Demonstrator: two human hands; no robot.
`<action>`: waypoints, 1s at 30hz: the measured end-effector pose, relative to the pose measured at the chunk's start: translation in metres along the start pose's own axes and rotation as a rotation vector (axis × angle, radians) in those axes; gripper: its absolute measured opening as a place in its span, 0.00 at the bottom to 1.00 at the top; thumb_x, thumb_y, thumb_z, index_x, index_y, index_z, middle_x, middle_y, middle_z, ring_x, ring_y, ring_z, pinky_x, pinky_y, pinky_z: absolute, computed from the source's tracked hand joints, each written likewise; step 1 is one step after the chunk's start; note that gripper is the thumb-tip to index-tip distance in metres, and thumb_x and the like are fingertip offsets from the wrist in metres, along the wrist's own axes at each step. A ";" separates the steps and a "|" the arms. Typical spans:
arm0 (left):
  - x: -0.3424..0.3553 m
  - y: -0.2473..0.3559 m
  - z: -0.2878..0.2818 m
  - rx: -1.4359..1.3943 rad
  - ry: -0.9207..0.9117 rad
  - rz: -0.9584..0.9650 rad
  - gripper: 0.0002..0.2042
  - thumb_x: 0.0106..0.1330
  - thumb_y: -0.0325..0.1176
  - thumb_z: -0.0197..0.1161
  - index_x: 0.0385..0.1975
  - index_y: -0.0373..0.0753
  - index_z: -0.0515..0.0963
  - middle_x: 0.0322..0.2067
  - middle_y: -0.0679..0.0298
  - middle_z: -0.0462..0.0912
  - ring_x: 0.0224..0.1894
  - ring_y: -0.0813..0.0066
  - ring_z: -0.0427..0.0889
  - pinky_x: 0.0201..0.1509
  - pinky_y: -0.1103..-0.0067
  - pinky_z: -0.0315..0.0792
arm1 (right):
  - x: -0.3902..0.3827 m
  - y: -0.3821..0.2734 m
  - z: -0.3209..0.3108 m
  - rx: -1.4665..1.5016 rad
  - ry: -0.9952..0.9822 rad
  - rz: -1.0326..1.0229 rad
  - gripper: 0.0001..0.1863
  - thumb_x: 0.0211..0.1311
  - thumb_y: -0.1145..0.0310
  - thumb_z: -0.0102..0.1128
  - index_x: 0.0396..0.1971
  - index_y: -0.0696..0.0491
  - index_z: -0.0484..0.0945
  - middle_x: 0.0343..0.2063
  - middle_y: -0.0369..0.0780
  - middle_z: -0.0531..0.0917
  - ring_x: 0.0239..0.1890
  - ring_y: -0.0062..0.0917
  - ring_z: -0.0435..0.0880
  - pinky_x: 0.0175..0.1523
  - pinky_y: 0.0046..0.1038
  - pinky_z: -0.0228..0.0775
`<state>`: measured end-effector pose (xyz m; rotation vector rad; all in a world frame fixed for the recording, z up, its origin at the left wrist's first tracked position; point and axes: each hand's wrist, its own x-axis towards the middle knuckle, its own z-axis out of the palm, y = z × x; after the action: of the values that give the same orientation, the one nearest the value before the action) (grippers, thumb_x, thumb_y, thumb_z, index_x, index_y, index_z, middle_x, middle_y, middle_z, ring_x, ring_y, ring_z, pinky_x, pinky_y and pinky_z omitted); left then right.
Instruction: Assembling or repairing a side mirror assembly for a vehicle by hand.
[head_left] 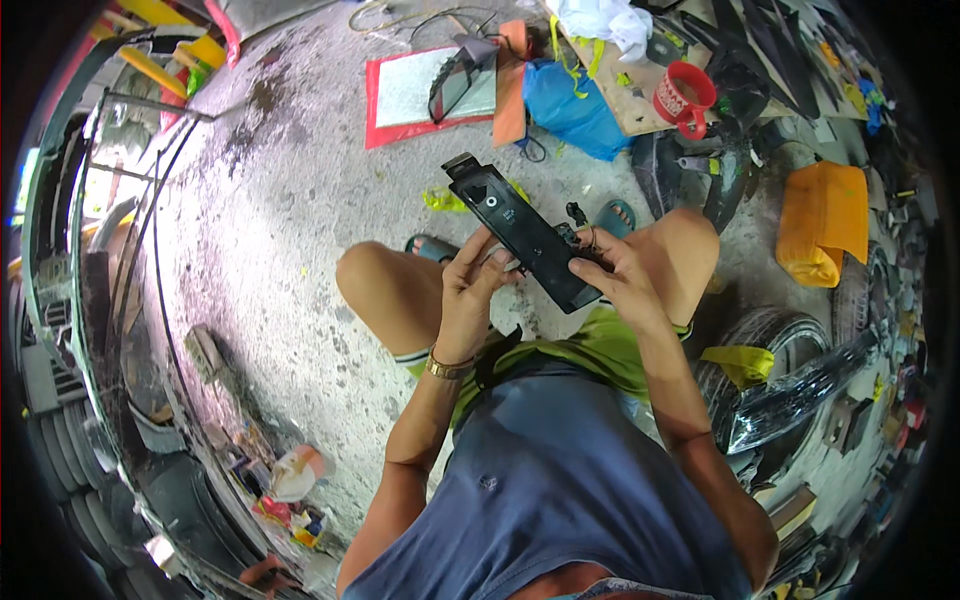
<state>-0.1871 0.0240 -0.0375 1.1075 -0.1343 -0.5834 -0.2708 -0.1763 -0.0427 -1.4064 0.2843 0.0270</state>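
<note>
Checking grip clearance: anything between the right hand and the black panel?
Nothing visible: the right hand has its thumb on the black panel. A small black part shows just past its fingertips, not in between; the panel's underside is hidden.

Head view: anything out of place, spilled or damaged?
A red mug with white patterning stands at the edge of a cluttered tan board, odd amid workshop parts, perhaps easily knocked. Dark blotchy stain on the grey concrete floor, upper left; can't tell if spilled. No obvious damage on the held long black plastic part.
</note>
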 end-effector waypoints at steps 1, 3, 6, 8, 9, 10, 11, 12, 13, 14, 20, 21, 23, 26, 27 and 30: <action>0.009 0.005 0.002 -0.001 -0.024 0.005 0.18 0.71 0.32 0.56 0.59 0.34 0.70 0.50 0.62 0.79 0.47 0.74 0.80 0.50 0.74 0.76 | 0.005 -0.005 -0.003 -0.006 0.018 -0.016 0.13 0.61 0.76 0.63 0.45 0.55 0.75 0.35 0.29 0.78 0.36 0.07 0.73 0.42 0.13 0.66; 0.034 0.016 0.010 0.041 -0.070 -0.028 0.24 0.70 0.37 0.58 0.63 0.35 0.66 0.59 0.59 0.74 0.57 0.72 0.75 0.57 0.71 0.73 | 0.014 -0.019 -0.010 0.087 0.019 -0.038 0.12 0.60 0.75 0.63 0.44 0.55 0.76 0.35 0.29 0.79 0.37 0.08 0.74 0.44 0.15 0.66; 0.080 0.032 0.016 -0.177 -0.352 -0.020 0.28 0.70 0.45 0.56 0.66 0.39 0.61 0.62 0.53 0.69 0.62 0.64 0.72 0.63 0.67 0.69 | 0.029 -0.039 -0.012 0.225 0.045 0.099 0.12 0.60 0.74 0.62 0.44 0.55 0.76 0.36 0.30 0.80 0.38 0.09 0.75 0.46 0.15 0.66; 0.107 0.037 0.017 -0.270 -0.514 -0.036 0.30 0.71 0.45 0.55 0.68 0.40 0.57 0.63 0.49 0.68 0.62 0.58 0.72 0.63 0.66 0.69 | 0.036 -0.044 -0.017 0.303 0.069 0.076 0.11 0.60 0.74 0.62 0.43 0.55 0.76 0.37 0.30 0.80 0.40 0.10 0.76 0.47 0.15 0.66; 0.116 0.040 0.017 -0.268 -0.520 -0.029 0.30 0.71 0.45 0.55 0.68 0.40 0.57 0.63 0.49 0.68 0.62 0.58 0.72 0.63 0.66 0.69 | 0.039 -0.047 -0.019 0.383 0.091 0.059 0.11 0.60 0.74 0.62 0.43 0.55 0.77 0.37 0.31 0.81 0.41 0.12 0.76 0.48 0.16 0.66; 0.123 0.042 0.017 -0.222 -0.563 -0.020 0.30 0.70 0.44 0.56 0.68 0.40 0.58 0.63 0.49 0.68 0.62 0.57 0.72 0.63 0.66 0.69 | 0.041 -0.050 -0.021 0.384 0.096 0.041 0.10 0.60 0.74 0.62 0.42 0.55 0.77 0.38 0.31 0.81 0.43 0.13 0.76 0.50 0.18 0.66; 0.131 0.043 0.017 -0.175 -0.606 -0.011 0.30 0.70 0.43 0.57 0.68 0.40 0.58 0.62 0.48 0.68 0.62 0.56 0.72 0.63 0.66 0.70 | 0.047 -0.049 -0.025 0.381 0.098 0.033 0.10 0.60 0.74 0.62 0.42 0.55 0.77 0.38 0.31 0.81 0.43 0.13 0.76 0.50 0.18 0.66; 0.141 0.045 0.015 -0.229 -0.637 -0.054 0.31 0.70 0.37 0.58 0.69 0.40 0.55 0.60 0.51 0.71 0.61 0.59 0.74 0.63 0.66 0.70 | 0.054 -0.046 -0.029 0.398 0.070 0.025 0.10 0.61 0.73 0.62 0.42 0.56 0.78 0.38 0.32 0.81 0.44 0.14 0.77 0.51 0.19 0.66; 0.146 0.046 0.015 -0.229 -0.642 -0.050 0.31 0.70 0.37 0.58 0.69 0.40 0.55 0.60 0.51 0.71 0.61 0.59 0.74 0.63 0.66 0.70 | 0.058 -0.043 -0.033 0.415 0.041 0.020 0.10 0.61 0.72 0.62 0.42 0.56 0.79 0.38 0.32 0.82 0.45 0.14 0.77 0.53 0.20 0.66; 0.151 0.048 0.016 -0.209 -0.661 -0.050 0.31 0.69 0.36 0.58 0.69 0.40 0.55 0.60 0.51 0.71 0.61 0.59 0.73 0.63 0.66 0.70 | 0.060 -0.041 -0.037 0.412 0.043 0.014 0.10 0.61 0.72 0.62 0.42 0.56 0.79 0.38 0.32 0.82 0.45 0.14 0.77 0.53 0.20 0.66; 0.164 0.040 0.010 -0.280 -0.678 -0.012 0.31 0.69 0.32 0.58 0.69 0.39 0.54 0.60 0.50 0.71 0.62 0.57 0.72 0.65 0.64 0.67 | 0.068 -0.045 -0.045 0.531 0.042 0.003 0.14 0.66 0.66 0.58 0.47 0.57 0.78 0.42 0.36 0.81 0.46 0.17 0.79 0.53 0.22 0.69; 0.165 0.038 0.009 -0.296 -0.637 -0.006 0.31 0.69 0.31 0.58 0.70 0.39 0.54 0.60 0.50 0.71 0.62 0.56 0.72 0.65 0.63 0.66 | 0.070 -0.043 -0.045 0.529 0.050 -0.008 0.14 0.66 0.66 0.58 0.47 0.57 0.78 0.42 0.36 0.81 0.46 0.17 0.79 0.53 0.22 0.69; 0.164 0.040 0.007 -0.288 -0.649 0.012 0.30 0.69 0.31 0.56 0.70 0.39 0.54 0.60 0.50 0.71 0.62 0.56 0.72 0.65 0.63 0.67 | 0.073 -0.045 -0.038 0.322 0.051 -0.116 0.12 0.66 0.69 0.58 0.46 0.57 0.80 0.42 0.33 0.83 0.44 0.14 0.79 0.51 0.19 0.69; 0.162 0.044 0.012 -0.280 -0.564 0.023 0.29 0.70 0.30 0.55 0.69 0.38 0.55 0.60 0.49 0.71 0.61 0.56 0.73 0.65 0.64 0.67 | 0.072 -0.043 -0.042 0.304 0.072 -0.079 0.11 0.67 0.71 0.58 0.47 0.56 0.80 0.40 0.31 0.82 0.42 0.11 0.77 0.50 0.16 0.67; 0.160 0.044 0.015 -0.230 -0.576 0.095 0.27 0.70 0.29 0.55 0.68 0.37 0.57 0.59 0.49 0.72 0.61 0.58 0.73 0.64 0.66 0.68 | 0.072 -0.040 -0.044 0.282 0.107 -0.045 0.11 0.66 0.72 0.58 0.47 0.55 0.80 0.39 0.31 0.82 0.41 0.11 0.76 0.50 0.16 0.67; 0.157 0.046 0.013 -0.043 -0.574 0.232 0.26 0.69 0.26 0.55 0.66 0.35 0.60 0.59 0.49 0.72 0.59 0.61 0.75 0.63 0.69 0.68 | 0.079 -0.032 -0.036 0.297 0.186 -0.194 0.11 0.65 0.74 0.58 0.47 0.55 0.80 0.38 0.31 0.81 0.43 0.12 0.76 0.51 0.16 0.66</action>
<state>-0.0426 -0.0510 -0.0201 0.8431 -0.7335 -0.6776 -0.1953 -0.2283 -0.0335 -1.1360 0.2912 -0.2965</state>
